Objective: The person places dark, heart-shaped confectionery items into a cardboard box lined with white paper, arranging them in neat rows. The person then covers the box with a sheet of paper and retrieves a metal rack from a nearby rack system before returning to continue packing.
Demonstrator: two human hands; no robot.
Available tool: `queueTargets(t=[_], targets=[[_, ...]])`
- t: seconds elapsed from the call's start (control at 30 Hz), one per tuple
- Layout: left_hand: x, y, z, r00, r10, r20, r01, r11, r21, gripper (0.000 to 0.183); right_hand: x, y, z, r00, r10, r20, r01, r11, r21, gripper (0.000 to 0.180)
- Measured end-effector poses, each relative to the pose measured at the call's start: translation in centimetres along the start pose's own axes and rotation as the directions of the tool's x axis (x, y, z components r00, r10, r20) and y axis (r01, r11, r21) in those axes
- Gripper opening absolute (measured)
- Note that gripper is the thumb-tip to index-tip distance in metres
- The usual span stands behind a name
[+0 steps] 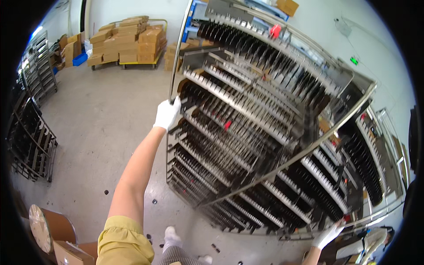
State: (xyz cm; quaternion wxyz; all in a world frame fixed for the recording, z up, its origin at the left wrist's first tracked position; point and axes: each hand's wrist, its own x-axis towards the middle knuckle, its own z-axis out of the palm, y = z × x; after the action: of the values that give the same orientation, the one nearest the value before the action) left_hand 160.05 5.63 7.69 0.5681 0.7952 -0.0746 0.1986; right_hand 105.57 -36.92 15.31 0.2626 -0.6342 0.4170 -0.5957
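Observation:
A tall metal rack fills the middle and right of the view, tilted in the picture. Its tiers carry slotted white strips with rows of dark flat parts set on edge. My left hand, in a white glove, is closed around the rack's left upright post. At the lower right, my right hand, also in a white glove, has its fingers on the rack's frame; the fingertips are small and partly hidden. Red pieces show on a few tiers.
Stacked cardboard boxes stand on yellow-framed carts at the back. Another metal rack is at the left. A large reel and a carton sit at lower left. Small dark pieces lie on the floor. A person bends at lower right.

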Motion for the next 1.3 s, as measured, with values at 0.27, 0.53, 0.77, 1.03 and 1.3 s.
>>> queueTargets(t=[0.27, 0.53, 0.77, 1.03, 1.3], targets=[[-8.0, 5.3, -5.2, 0.964, -0.190, 0.188, 0.224, 0.958, -0.179, 0.056, 7.6, 3.0, 1.9, 0.972, 0.118, 0.204, -0.138, 0.987, 0.083, 0.052], [-27.2, 6.2, -17.5, 0.892, -0.406, 0.200, 0.444, 0.872, -0.207, 0.029, 11.9, 7.2, 4.2, 0.959, 0.156, 0.235, -0.232, 0.911, 0.342, 0.021], [-33.8, 0.6, -27.8, 0.983, 0.140, -0.121, -0.085, 0.921, 0.379, 0.018, 5.7, 2.2, 3.4, 0.857, 0.046, 0.513, -0.274, 0.884, 0.380, 0.037], [-27.2, -2.9, -37.5, 0.873, -0.241, -0.425, 0.211, 0.970, -0.118, 0.044, -6.1, -4.6, 4.1, 0.751, -0.069, 0.656, -0.114, 0.966, 0.232, 0.026], [-26.4, -4.3, -44.7, 0.733, -0.460, -0.501, 0.290, 0.878, -0.381, 0.032, -11.6, -8.2, 11.7, 0.584, -0.355, 0.730, 0.003, 0.900, 0.436, 0.022]])
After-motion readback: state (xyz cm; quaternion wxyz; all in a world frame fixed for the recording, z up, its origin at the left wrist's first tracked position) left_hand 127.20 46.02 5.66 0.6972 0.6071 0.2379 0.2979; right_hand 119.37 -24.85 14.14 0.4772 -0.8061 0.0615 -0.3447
